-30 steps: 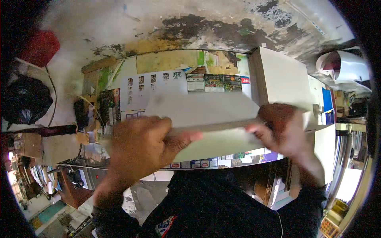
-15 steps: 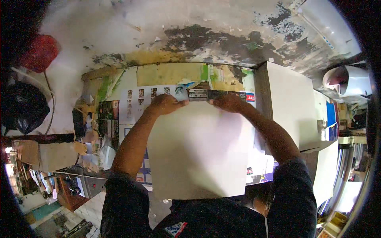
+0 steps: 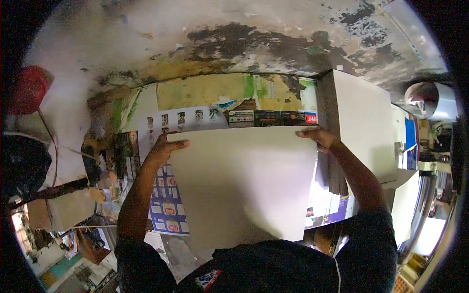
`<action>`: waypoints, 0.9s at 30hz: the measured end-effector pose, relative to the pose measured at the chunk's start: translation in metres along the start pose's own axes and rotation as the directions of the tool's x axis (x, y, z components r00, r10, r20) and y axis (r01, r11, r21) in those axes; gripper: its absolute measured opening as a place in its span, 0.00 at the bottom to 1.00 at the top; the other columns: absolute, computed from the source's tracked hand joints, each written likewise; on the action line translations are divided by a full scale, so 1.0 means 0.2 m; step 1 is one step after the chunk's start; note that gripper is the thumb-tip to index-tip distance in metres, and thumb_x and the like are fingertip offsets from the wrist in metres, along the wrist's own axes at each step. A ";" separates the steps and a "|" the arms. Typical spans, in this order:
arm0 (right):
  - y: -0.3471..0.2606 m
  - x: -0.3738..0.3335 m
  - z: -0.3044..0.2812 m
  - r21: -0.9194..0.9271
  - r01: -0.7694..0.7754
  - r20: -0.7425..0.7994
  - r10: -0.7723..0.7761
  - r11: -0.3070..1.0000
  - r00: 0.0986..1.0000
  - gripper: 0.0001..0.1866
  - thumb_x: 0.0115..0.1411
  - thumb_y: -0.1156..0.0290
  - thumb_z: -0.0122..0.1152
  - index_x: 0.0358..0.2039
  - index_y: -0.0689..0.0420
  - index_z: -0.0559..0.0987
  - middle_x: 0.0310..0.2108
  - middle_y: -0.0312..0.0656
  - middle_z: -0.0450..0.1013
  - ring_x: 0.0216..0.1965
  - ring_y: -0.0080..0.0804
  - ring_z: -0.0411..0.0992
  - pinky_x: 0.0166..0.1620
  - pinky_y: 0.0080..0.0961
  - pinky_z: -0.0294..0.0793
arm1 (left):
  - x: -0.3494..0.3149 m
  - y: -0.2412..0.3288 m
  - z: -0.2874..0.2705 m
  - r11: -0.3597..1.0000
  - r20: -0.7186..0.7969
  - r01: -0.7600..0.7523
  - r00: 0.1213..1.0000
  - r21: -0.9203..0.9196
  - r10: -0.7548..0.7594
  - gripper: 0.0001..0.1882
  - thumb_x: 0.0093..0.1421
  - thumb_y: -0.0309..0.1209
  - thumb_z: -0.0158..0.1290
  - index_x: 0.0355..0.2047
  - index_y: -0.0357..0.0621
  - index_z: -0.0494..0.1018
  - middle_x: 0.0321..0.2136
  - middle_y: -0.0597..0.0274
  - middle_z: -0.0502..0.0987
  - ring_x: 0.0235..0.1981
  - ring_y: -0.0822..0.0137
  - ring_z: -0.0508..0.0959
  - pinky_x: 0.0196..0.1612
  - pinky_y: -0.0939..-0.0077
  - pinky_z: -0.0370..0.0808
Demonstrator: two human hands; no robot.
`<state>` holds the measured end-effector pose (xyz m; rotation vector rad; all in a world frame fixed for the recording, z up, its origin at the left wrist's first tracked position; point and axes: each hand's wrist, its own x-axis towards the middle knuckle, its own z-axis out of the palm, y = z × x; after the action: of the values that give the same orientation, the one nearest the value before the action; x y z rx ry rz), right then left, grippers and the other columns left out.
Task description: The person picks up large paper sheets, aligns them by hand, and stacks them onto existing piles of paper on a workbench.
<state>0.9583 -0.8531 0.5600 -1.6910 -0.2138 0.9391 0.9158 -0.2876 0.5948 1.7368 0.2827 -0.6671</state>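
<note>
A large white sheet of board or paper spans the space in front of my body, its near edge running up against my dark shirt. At its far left corner, my left hand grips the edge, thumb on top and the other fingers mostly hidden beneath. My right hand pinches the far right corner in the same way. Both forearms reach forward along the sheet's sides. Whether it is one sheet or several together I cannot tell.
Printed sheets cover the worktable under the white sheet. To the right stands a tall stack of white sheets. A stained, peeling wall rises behind. A black plastic bag and a red object are at far left.
My hands have moved apart, from near the middle of the sheet's far edge out to its two far corners. The far edge now shows straight across, and the view has shifted slightly.
</note>
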 end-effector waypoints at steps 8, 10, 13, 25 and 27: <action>-0.39 -0.01 0.27 0.005 -0.258 -0.238 0.252 0.966 0.938 0.23 0.62 0.57 0.64 0.50 0.62 0.80 0.54 0.47 0.75 0.54 0.36 0.73 0.60 0.32 0.68 | -0.05 0.08 0.27 0.929 -0.137 -0.215 0.954 0.301 0.265 0.24 0.58 0.31 0.59 0.54 0.35 0.72 0.51 0.46 0.76 0.53 0.54 0.76 0.59 0.62 0.68; -0.44 -0.05 0.40 -0.361 -0.008 -0.299 -0.108 0.933 0.948 0.24 0.63 0.65 0.62 0.57 0.62 0.73 0.55 0.54 0.72 0.57 0.44 0.71 0.63 0.35 0.65 | -0.16 0.12 0.36 0.769 -0.104 -0.361 0.871 0.528 0.481 0.25 0.60 0.27 0.55 0.58 0.36 0.68 0.57 0.41 0.71 0.60 0.49 0.71 0.64 0.60 0.64; -0.48 -0.11 0.60 -0.519 -0.017 -0.373 -0.209 0.855 0.904 0.31 0.62 0.72 0.59 0.65 0.62 0.63 0.61 0.57 0.65 0.63 0.49 0.63 0.67 0.36 0.59 | -0.23 0.02 0.45 0.641 -0.070 -0.357 0.838 0.679 0.541 0.35 0.57 0.25 0.55 0.65 0.35 0.59 0.65 0.36 0.60 0.68 0.43 0.59 0.70 0.55 0.54; -0.27 0.02 0.60 -0.811 -0.127 -0.337 -0.278 0.571 0.899 0.39 0.56 0.80 0.56 0.68 0.67 0.54 0.69 0.63 0.48 0.72 0.56 0.44 0.71 0.54 0.39 | -0.10 -0.30 0.40 0.417 0.012 -0.300 0.824 0.858 0.566 0.55 0.45 0.35 0.65 0.70 0.38 0.47 0.70 0.39 0.47 0.71 0.39 0.48 0.71 0.43 0.44; -0.19 0.02 0.54 -0.824 -0.109 -0.341 -0.334 0.556 0.879 0.41 0.54 0.80 0.57 0.68 0.65 0.53 0.70 0.61 0.48 0.73 0.54 0.44 0.71 0.54 0.39 | -0.02 -0.32 0.37 0.485 -0.014 -0.319 0.824 0.814 0.567 0.50 0.52 0.35 0.62 0.70 0.40 0.47 0.71 0.40 0.46 0.71 0.39 0.48 0.70 0.41 0.43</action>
<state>0.8998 -0.7571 0.5865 -2.7003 -0.4978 0.2496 0.8586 -0.3389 0.5353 2.6440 -0.3632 -0.1013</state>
